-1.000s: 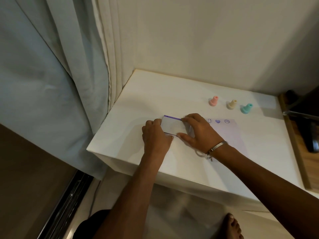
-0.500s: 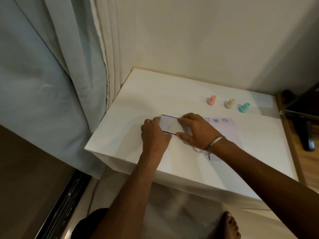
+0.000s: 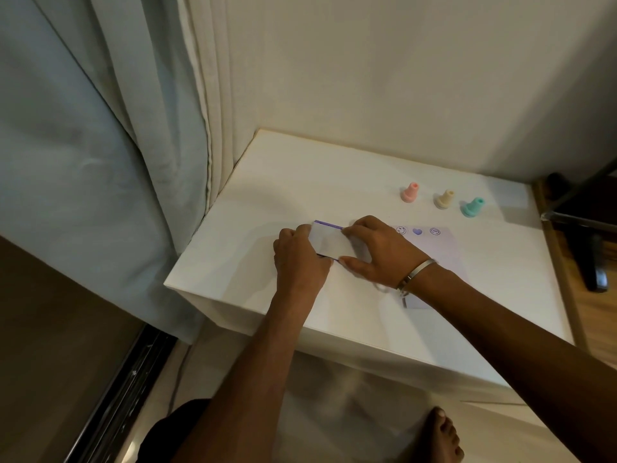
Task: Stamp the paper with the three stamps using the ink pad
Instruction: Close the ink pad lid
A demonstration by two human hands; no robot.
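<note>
A flat purple ink pad (image 3: 330,243) with a clear lid lies on the white table (image 3: 300,182). My left hand (image 3: 295,259) grips its left end with curled fingers. My right hand (image 3: 379,253) holds its right end, fingers on the far edge and thumb on the near edge. To the right lies a pale lilac paper (image 3: 444,252) bearing three purple prints along its top edge. Behind the paper stand a pink stamp (image 3: 410,192), a cream stamp (image 3: 444,199) and a teal stamp (image 3: 471,206) in a row.
A grey curtain (image 3: 100,145) hangs at the left, touching the table's left edge. A cream wall backs the table. A dark device (image 3: 594,262) lies on a wooden surface at the right. My bare foot (image 3: 445,436) is on the floor below.
Both hands stay on the ink pad; its lid has dropped lower over the pad.
</note>
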